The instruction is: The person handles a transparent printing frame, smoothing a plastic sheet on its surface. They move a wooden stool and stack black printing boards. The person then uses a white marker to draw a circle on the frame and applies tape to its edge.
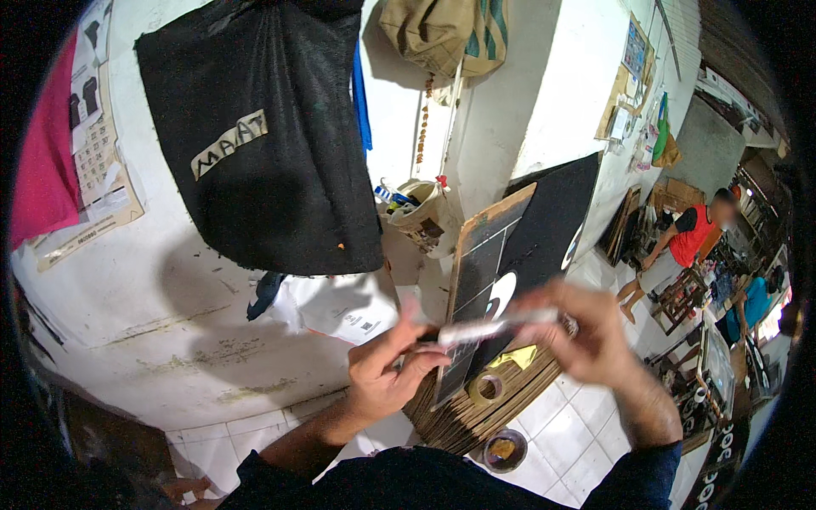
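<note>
A slim whitish object (486,330), blurred by motion, stretches between my two hands; I cannot make out its kind. My left hand (387,374) is closed in a pinch at its dark left end, thumb below. At the other end my right hand (588,336) grips it with curled fingers. Just behind and below it stands a tilted dark board (476,263) with pale lines and a brown edge. Beneath my hands lies a stack of brown cardboard-like sheets (450,433), with a roll of tape (486,389) and a yellow scrap (515,357) on top.
A round bowl (505,450) with something yellowish inside sits on the tiled floor (568,438). A pail (429,223) holding small items hangs by the wall. Black cloth (263,144) covers part of the wall. At far right are a person in red (687,234) and another in blue (752,306).
</note>
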`<state>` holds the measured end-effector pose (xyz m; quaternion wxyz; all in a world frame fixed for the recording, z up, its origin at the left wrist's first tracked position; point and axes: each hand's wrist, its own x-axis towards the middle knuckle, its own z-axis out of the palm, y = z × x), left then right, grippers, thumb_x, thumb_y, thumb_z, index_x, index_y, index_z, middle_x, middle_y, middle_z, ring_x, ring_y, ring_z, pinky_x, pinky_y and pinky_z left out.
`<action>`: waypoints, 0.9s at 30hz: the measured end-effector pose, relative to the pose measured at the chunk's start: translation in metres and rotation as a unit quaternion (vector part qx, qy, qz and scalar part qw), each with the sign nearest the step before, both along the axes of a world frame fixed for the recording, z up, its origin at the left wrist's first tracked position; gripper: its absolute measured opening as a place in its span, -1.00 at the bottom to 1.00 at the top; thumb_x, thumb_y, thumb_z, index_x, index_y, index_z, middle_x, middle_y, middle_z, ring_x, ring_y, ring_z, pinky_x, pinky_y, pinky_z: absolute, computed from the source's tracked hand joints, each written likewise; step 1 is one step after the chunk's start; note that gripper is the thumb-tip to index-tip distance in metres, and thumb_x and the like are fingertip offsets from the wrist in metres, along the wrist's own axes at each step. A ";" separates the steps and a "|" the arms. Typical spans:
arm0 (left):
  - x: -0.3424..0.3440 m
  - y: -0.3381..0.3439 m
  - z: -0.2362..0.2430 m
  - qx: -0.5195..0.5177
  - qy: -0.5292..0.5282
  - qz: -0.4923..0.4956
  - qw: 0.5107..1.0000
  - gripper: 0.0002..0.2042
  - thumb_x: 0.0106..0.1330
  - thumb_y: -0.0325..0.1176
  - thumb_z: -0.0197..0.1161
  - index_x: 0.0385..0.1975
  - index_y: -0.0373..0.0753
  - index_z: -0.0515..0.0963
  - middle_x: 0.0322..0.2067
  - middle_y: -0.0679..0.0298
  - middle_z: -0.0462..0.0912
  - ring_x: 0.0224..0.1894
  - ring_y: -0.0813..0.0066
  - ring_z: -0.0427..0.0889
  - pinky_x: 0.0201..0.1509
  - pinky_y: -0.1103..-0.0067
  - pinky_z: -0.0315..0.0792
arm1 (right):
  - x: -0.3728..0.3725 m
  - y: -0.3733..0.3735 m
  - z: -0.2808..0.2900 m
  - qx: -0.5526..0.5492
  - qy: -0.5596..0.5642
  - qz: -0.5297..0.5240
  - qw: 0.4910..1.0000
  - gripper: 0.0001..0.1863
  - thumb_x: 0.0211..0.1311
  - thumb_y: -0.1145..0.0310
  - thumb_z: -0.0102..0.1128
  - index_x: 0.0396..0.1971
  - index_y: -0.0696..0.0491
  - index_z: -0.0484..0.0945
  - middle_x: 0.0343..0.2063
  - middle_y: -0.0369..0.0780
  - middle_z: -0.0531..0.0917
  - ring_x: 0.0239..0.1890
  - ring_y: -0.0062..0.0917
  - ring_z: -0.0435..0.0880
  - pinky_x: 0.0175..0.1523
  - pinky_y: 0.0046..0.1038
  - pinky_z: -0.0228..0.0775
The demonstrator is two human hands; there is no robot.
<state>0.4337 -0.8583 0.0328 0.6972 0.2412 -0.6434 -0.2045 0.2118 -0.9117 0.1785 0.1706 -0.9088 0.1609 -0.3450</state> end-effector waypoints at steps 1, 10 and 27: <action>-0.004 -0.001 -0.005 0.013 0.063 -0.041 0.997 -0.19 0.33 -0.68 0.23 0.51 -0.32 -0.09 0.22 -0.17 0.47 0.04 0.12 0.70 0.01 0.41 0.70 | 0.005 -0.007 0.012 0.049 -0.015 -0.048 0.998 -0.82 0.36 0.41 0.24 -0.15 0.18 0.65 -0.29 -0.08 0.73 -0.23 -0.44 0.76 -0.16 -0.39 0.55; 0.025 0.023 -0.053 0.204 0.041 0.014 0.978 -0.01 0.34 -0.59 0.28 0.54 -0.17 -0.40 0.33 -0.21 0.35 0.11 0.21 0.68 0.13 0.40 0.60 | 0.162 -0.166 0.057 -0.248 0.333 -0.075 0.907 -0.78 0.16 0.36 0.25 -0.21 0.11 0.63 -0.38 -0.03 0.74 -0.25 -0.07 0.74 -0.09 -0.07 0.57; 0.031 0.132 -0.131 0.435 0.068 0.294 0.848 -0.39 0.38 -0.58 0.22 0.43 -0.27 0.24 0.08 0.03 0.65 -0.03 0.37 0.72 0.06 0.49 0.59 | -0.048 -0.110 -0.005 0.159 0.262 0.289 0.907 -0.71 0.34 0.22 0.31 -0.10 0.10 0.71 -0.25 -0.14 0.77 -0.28 -0.43 0.75 -0.20 -0.42 0.56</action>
